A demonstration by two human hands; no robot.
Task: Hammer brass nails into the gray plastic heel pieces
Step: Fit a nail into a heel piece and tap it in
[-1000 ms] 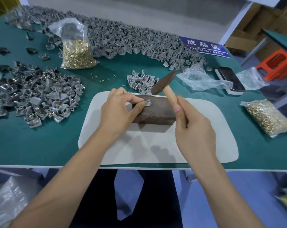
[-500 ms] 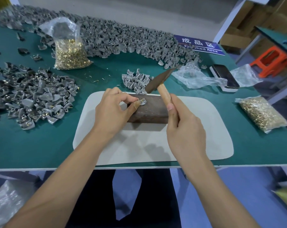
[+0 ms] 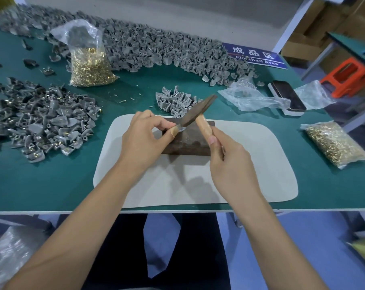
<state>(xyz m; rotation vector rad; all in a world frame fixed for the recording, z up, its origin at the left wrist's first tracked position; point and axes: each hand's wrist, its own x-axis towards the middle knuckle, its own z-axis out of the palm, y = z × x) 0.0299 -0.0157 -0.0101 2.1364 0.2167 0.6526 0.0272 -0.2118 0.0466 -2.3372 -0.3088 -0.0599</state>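
The left hand (image 3: 145, 137) pinches a small, light, stiff gray plastic heel piece (image 3: 180, 128) by its edges on the dark block (image 3: 187, 143); the right hand (image 3: 229, 164) grips the wooden-handled hammer (image 3: 200, 114).

A phone (image 3: 288, 97) lies beside crumpled plastic (image 3: 248, 97).
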